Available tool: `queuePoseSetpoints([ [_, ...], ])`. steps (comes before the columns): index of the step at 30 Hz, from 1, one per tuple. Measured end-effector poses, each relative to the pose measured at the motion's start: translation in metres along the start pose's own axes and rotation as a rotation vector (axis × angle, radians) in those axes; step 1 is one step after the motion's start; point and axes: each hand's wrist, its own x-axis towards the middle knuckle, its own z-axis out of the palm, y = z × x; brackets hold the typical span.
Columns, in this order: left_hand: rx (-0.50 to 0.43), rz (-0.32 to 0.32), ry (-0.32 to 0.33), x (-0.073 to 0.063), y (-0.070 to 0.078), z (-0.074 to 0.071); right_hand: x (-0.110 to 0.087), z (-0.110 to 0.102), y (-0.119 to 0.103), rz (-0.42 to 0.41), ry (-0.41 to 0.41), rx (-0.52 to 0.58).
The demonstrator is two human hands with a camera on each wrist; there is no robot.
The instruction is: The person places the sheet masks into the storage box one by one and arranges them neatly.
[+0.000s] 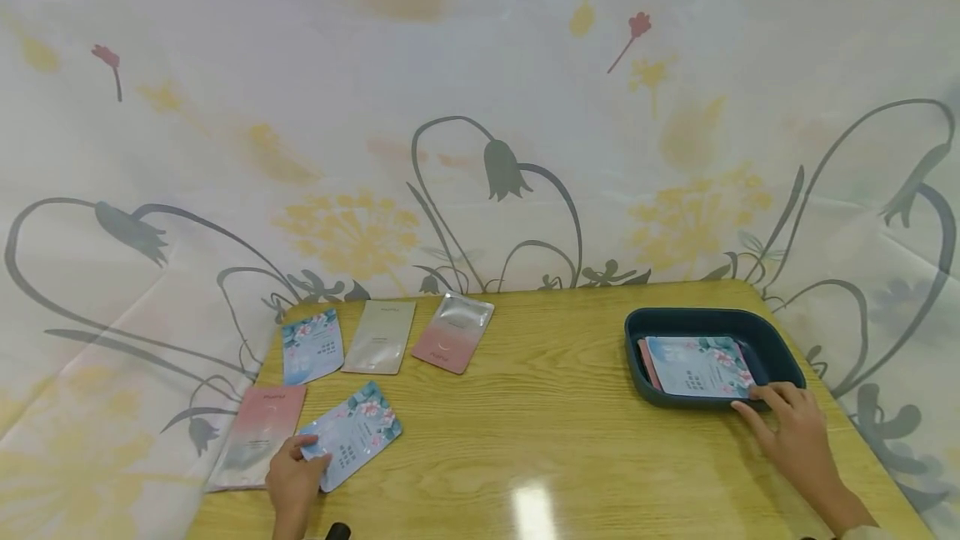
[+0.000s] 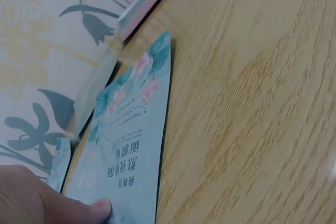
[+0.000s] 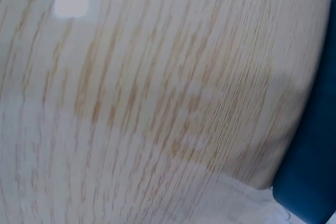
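Note:
My left hand (image 1: 294,473) pinches the near-left edge of a blue face mask sachet (image 1: 356,433) printed with pink flowers. In the left wrist view the thumb (image 2: 100,211) lies on top of this sachet (image 2: 136,129); the fingers beneath are hidden. Next to it lies a pink and silver sachet (image 1: 258,436). At the right, my right hand (image 1: 798,436) is at the near right rim of a dark blue tray (image 1: 637,317), its fingertips by the corner of another blue floral sachet (image 1: 693,365). A pink edge shows under that one. The right wrist view misses the hand.
Along the back left lie a blue floral sachet (image 1: 311,346), a pale green sachet (image 1: 380,337) and a pink and silver one (image 1: 453,332). A flower-printed cloth (image 1: 480,215) stands behind the wooden table (image 1: 525,407). A small black object (image 1: 339,531) shows at the front edge.

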Motion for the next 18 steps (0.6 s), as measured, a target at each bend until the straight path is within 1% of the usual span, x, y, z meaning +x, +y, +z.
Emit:
queuePoseSetpoints([
  [3,-0.016,0.012,-0.021,0.0,-0.001,0.0,0.0,-0.001,0.0,-0.003,-0.002,-0.001],
  [6,-0.022,0.043,-0.042,-0.001,-0.001,-0.001,-0.001,-0.001,0.001,-0.005,-0.011,-0.002],
  [8,-0.042,0.058,-0.07,-0.001,0.0,-0.003,-0.001,-0.001,0.001,-0.002,-0.017,0.0],
  [10,-0.079,0.043,-0.112,-0.002,0.002,-0.004,-0.002,-0.001,0.001,0.005,-0.026,0.003],
  [13,-0.184,-0.011,-0.186,-0.002,0.006,-0.008,-0.002,-0.002,0.0,0.011,-0.034,0.007],
  [15,-0.253,-0.045,-0.207,-0.002,0.01,-0.01,-0.002,-0.003,0.0,0.008,-0.033,0.009],
  [17,-0.324,-0.057,-0.213,-0.003,0.014,-0.011,-0.001,-0.003,0.0,0.003,-0.031,0.01],
  [18,-0.349,-0.053,-0.204,-0.004,0.016,-0.011,-0.001,-0.003,0.0,0.001,-0.032,0.012],
])
